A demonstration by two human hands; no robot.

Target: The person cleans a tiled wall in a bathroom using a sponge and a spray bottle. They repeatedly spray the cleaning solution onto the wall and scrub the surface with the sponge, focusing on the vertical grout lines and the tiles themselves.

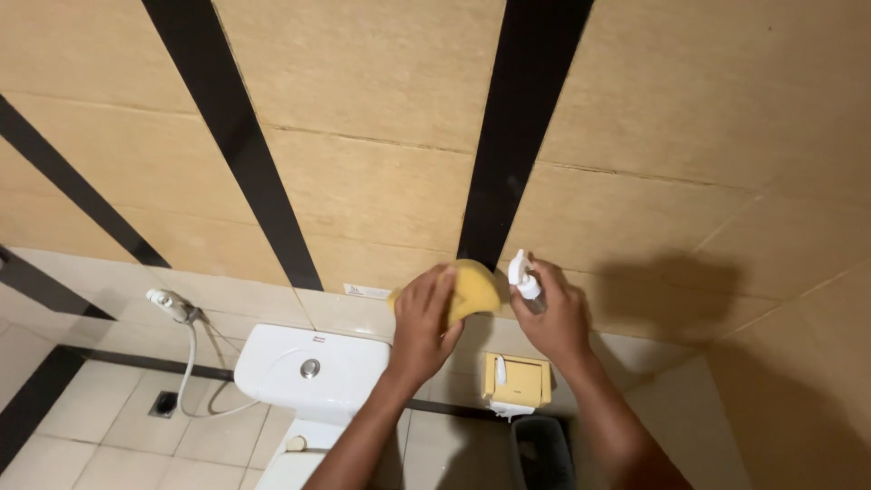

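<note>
Left hand on yellow sponge, right hand around white spray bottle, above toilet cistern.

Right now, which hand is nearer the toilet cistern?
Left. The left hand, pressing a yellow sponge to the wall, is just right of the cistern; the right hand, holding a spray bottle, is farther right.
</note>
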